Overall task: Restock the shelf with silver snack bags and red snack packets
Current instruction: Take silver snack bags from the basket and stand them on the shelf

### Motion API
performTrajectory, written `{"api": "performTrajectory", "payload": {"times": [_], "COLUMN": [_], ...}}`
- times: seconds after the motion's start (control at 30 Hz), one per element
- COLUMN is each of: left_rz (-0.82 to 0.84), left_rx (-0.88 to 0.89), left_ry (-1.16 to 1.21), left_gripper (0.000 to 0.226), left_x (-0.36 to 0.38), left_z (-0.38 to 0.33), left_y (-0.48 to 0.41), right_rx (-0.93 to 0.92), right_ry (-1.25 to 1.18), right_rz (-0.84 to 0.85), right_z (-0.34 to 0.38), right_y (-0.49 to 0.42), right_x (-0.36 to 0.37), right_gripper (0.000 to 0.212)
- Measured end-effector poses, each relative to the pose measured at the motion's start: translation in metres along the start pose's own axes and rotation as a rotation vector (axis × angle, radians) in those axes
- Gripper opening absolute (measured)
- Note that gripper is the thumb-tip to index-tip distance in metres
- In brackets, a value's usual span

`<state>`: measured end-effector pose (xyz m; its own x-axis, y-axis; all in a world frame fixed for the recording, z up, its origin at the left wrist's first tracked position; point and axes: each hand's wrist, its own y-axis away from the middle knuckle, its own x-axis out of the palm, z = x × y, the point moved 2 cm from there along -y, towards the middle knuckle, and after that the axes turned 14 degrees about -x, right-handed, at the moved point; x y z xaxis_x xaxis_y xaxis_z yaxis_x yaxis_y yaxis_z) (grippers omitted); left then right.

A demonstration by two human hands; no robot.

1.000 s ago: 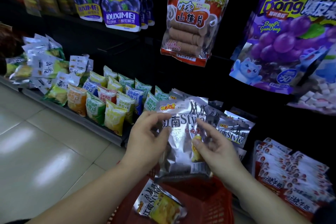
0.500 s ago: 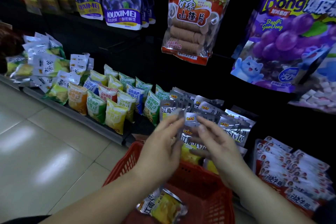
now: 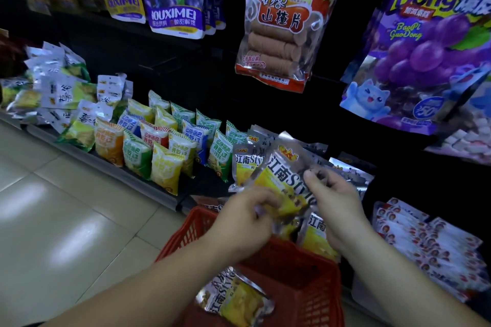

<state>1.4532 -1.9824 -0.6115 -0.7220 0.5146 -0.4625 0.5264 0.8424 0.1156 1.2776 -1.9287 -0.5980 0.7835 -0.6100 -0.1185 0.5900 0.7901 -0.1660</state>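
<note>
Basket bag: a silver snack bag (image 3: 236, 297) lies flat in the red basket (image 3: 313, 289) at 6 o'clock, nearest the camera, between the two forearms.
Left hand: the left hand (image 3: 239, 223) is just above the basket's far rim, with its fingers curled round the lower left edge of the held bag.
Right hand: the right hand (image 3: 337, 204), at 3 o'clock of the left, pinches the same bag's right side between thumb and fingers.
Held bag: this held silver bag (image 3: 281, 175) is tilted, its top toward 1 o'clock, in front of the shelf row.
Shelf row: silver bags on the shelf (image 3: 245, 164) stand upright just behind the held one.
Red packets: the red snack packets (image 3: 425, 247) lie stacked on the shelf at 3 o'clock, apart from both hands.
Small bags: colourful snack bags (image 3: 159, 146) stand in rows at 10 o'clock.
Hanging bags: a hawthorn bag (image 3: 279, 26) hangs at 12 o'clock, and a purple grape bag (image 3: 430, 48) at 2 o'clock.
</note>
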Motion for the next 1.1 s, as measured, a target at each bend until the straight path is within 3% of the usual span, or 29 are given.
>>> {"api": "performTrajectory", "payload": {"times": [0.17, 0.23, 0.37, 0.43, 0.5, 0.57, 0.7, 0.77, 0.8, 0.87, 0.93, 1.0, 1.1], "left_rz": [-0.044, 0.012, 0.188, 0.224, 0.156, 0.074, -0.141, -0.193, -0.129, 0.167, 0.385, 0.408, 0.401], "left_rx": [-0.24, -0.314, -0.337, -0.306, -0.288, -0.267, -0.209, -0.26, -0.331, -0.529, -0.584, -0.525, -0.482], "left_ry": [-0.335, -0.491, -0.642, -0.632, -0.553, -0.494, -0.533, -0.482, -0.423, -0.212, -0.201, -0.324, -0.343], "left_gripper": [0.035, 0.04, 0.05, 0.037, 0.018, 0.033, 0.01, 0.019, 0.033, 0.054, 0.081, 0.095, 0.082], "left_x": [-0.059, -0.072, -0.067, -0.059, -0.056, -0.058, -0.064, -0.067, -0.067, -0.06, -0.052, -0.048, -0.049], "left_z": [0.038, 0.058, 0.101, 0.118, 0.132, 0.146, 0.161, 0.165, 0.165, 0.171, 0.172, 0.175, 0.173], "left_y": [-0.057, -0.081, -0.121, -0.134, -0.144, -0.15, -0.153, -0.157, -0.159, -0.16, -0.155, -0.153, -0.15], "right_rx": [-0.231, -0.241, -0.19, -0.154, -0.109, -0.048, -0.032, -0.004, 0.015, 0.042, 0.063, 0.077, 0.049], "right_ry": [0.245, 0.295, 0.321, 0.317, 0.324, 0.371, 0.545, 0.549, 0.537, 0.516, 0.498, 0.499, 0.522], "right_rz": [0.13, 0.205, 0.285, 0.315, 0.401, 0.527, 0.82, 0.87, 0.869, 0.857, 0.848, 0.851, 0.894], "right_z": [0.0, -0.016, -0.07, -0.102, -0.133, -0.157, -0.184, -0.185, -0.185, -0.186, -0.188, -0.19, -0.189], "right_y": [-0.05, -0.064, -0.086, -0.093, -0.094, -0.091, -0.087, -0.09, -0.092, -0.095, -0.096, -0.096, -0.095], "right_x": [0.035, 0.06, 0.104, 0.119, 0.125, 0.126, 0.124, 0.121, 0.119, 0.117, 0.117, 0.119, 0.124], "right_gripper": [0.015, 0.006, 0.024, 0.021, 0.02, 0.023, 0.027, 0.029, 0.029, 0.029, 0.027, 0.028, 0.028]}}
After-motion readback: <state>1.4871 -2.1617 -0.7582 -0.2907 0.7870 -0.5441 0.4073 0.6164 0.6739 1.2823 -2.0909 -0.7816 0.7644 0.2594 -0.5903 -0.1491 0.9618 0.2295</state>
